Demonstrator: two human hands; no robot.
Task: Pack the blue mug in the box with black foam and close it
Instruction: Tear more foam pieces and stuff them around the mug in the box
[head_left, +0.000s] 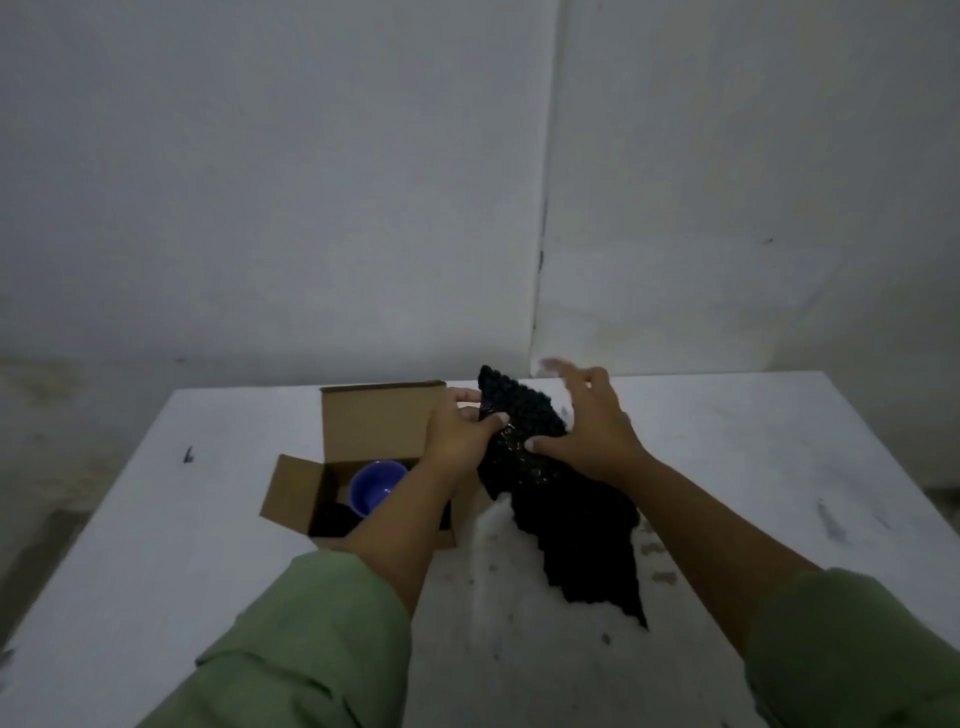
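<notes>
A brown cardboard box (363, 421) stands open on the white table, its flaps up. Inside it, the blue mug (375, 487) sits upright with dark foam beside it at the bottom left. Just right of the box, a sheet of black foam (566, 525) hangs down to the table. My left hand (460, 434) pinches the sheet's upper edge, with its forearm crossing over the box. My right hand (587, 421) presses its thumb on the sheet while its fingers spread above it.
The white table (208, 519) has a small dark mark at the left and scuffs at the right. Bare white walls stand behind it, meeting at a corner seam. My green sleeves fill the bottom of the view.
</notes>
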